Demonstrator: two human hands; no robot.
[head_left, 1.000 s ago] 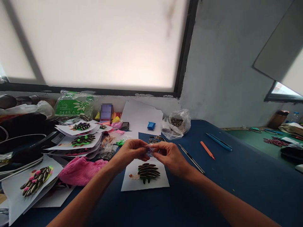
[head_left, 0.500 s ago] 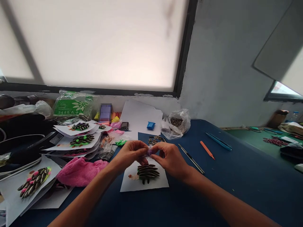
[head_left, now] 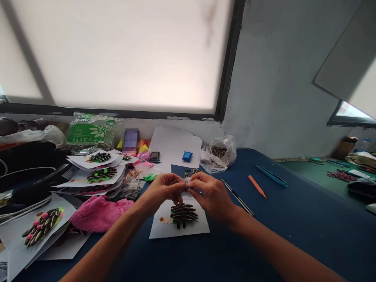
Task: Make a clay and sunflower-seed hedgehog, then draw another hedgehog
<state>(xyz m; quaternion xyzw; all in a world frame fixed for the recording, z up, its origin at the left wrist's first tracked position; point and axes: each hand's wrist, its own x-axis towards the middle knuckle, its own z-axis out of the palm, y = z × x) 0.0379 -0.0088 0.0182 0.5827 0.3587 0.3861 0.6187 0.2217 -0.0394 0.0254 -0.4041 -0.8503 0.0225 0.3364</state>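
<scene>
Between my two hands is a small clear plastic packet (head_left: pixel 187 185) with a pale purple tint; its contents are mostly hidden by my fingers. My left hand (head_left: pixel 164 190) pinches its left side, and my right hand (head_left: pixel 210 196) grips its right side with thumb and forefinger. Both hands hover over a white paper sheet (head_left: pixel 158 232) on the dark blue table. Stuck on that sheet is a hedgehog picture (head_left: pixel 183 215) with sunflower-seed spines, a pale snout and a brown nose. Loose sunflower seeds (head_left: pixel 192 172) lie just beyond my hands.
Right of my hands lie a metal craft knife (head_left: pixel 237 197), an orange pen (head_left: pixel 257 187) and blue tweezers (head_left: pixel 270 175). A plastic bag of seeds (head_left: pixel 219 152) and a blue packet (head_left: pixel 187 156) stand behind. Stacked seed pictures (head_left: pixel 100 175) and a pink cloth (head_left: pixel 100 213) are at left.
My right hand's fingers have closed in nearer the left fingertips on the packet, covering more of it and of the loose seeds behind. The hedgehog sheet has stayed in place.
</scene>
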